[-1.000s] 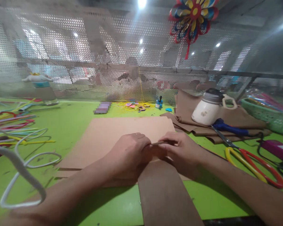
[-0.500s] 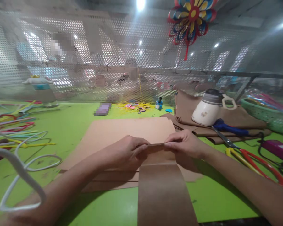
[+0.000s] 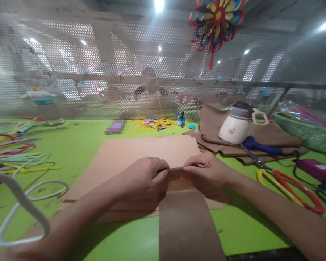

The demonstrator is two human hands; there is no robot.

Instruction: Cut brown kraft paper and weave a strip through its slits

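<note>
A long strip of brown sheet material (image 3: 188, 224) runs from the front edge of the table up to my hands, its far end raised and folded over. My left hand (image 3: 149, 177) pinches the left side of that folded edge. At its right side, my right hand (image 3: 206, 170) grips the same edge between thumb and fingers. A short stretch of the fold shows between the two hands. Underneath lies a stack of light tan sheets (image 3: 141, 148), their edges fanned toward me. Whether the strip is paper or leather I cannot tell.
On the right lie scissors (image 3: 282, 186), a blue-handled tool (image 3: 262, 145), folded brown material (image 3: 213, 125), a white jug (image 3: 232, 127) and a green basket (image 3: 301, 130). Coloured strips (image 3: 13, 145) and a white cord (image 3: 21, 203) are at left. A blue bottle (image 3: 181, 119) stands behind the sheets.
My view has shifted slightly. My left fingers are curled a bit more tightly over the folded edge; both hands keep their hold on the brown strip.
</note>
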